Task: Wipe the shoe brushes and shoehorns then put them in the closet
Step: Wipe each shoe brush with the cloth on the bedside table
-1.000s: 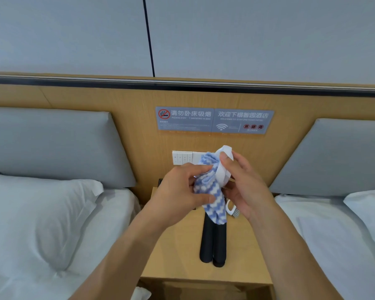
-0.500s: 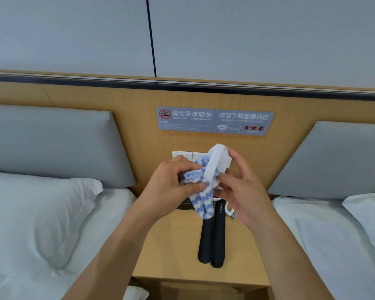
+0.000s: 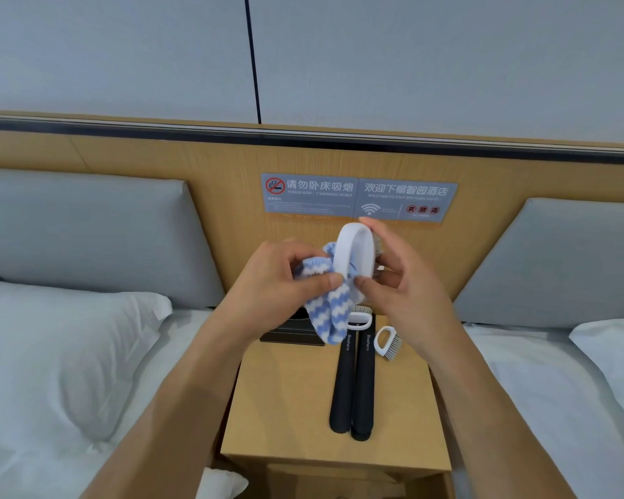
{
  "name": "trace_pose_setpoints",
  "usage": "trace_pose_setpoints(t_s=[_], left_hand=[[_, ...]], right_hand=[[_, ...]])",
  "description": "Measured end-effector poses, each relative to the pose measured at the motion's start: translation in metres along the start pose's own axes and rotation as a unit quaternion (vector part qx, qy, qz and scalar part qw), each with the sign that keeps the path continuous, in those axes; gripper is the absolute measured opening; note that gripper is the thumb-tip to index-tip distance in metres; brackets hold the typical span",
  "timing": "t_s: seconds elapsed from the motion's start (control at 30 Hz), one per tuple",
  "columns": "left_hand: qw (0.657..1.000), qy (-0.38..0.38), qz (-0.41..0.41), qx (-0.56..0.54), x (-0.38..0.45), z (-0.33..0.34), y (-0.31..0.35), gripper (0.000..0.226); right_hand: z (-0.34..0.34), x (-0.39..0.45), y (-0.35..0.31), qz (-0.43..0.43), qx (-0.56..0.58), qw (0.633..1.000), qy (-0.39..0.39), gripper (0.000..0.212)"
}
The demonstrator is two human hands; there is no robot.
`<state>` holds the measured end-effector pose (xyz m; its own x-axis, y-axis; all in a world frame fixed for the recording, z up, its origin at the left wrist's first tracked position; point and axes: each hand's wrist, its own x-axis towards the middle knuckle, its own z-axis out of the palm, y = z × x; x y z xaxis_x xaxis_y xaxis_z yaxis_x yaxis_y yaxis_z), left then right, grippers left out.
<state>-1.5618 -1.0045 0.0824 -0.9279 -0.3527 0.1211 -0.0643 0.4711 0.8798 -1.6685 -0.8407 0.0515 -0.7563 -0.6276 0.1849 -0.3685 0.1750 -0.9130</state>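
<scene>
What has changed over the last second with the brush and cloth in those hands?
The white brush has been turned and lifted a little in the right hand, while the left hand has worked the striped cloth along it. Both hands keep their hold. The two black shoehorns and the spare brushes lie unmoved.

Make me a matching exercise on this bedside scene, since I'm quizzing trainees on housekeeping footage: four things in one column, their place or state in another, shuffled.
Things:
1. striped cloth
2. white brush
3. shoehorns
4. sign

Places or states:
A. lying side by side on the nightstand
B. fixed to the wooden headboard
C. gripped in the left hand
D. held up in the right hand

Pairs: 1-C, 2-D, 3-A, 4-B
</scene>
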Motion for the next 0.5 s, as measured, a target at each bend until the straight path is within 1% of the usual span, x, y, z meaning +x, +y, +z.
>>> trace_pose_setpoints(t_s=[0.07, 0.17, 0.33, 0.43, 0.5], left_hand=[[1.0, 0.014, -0.016, -0.02, 0.006, -0.004, 0.004, 0.007], [0.997, 0.003, -0.056, -0.05, 0.016, -0.011, 0.009, 0.017], [0.993, -0.021, -0.109, -0.044, 0.034, -0.018, 0.015, 0.034], [0.989, -0.011, -0.141, -0.042, 0.047, -0.02, 0.017, 0.05], [0.988, -0.004, -0.149, -0.031, 0.053, -0.019, 0.018, 0.056]], right_hand=[[0.003, -0.003, -0.001, -0.009, -0.024, 1.0, -0.004, 0.074], [0.008, -0.008, -0.002, -0.022, -0.062, 0.998, 0.003, 0.075], [0.007, -0.006, -0.007, -0.065, -0.123, 0.99, 0.017, 0.076], [0.006, -0.004, -0.009, -0.079, -0.152, 0.985, 0.026, 0.076], [0.005, -0.002, -0.009, -0.082, -0.174, 0.981, 0.035, 0.076]])
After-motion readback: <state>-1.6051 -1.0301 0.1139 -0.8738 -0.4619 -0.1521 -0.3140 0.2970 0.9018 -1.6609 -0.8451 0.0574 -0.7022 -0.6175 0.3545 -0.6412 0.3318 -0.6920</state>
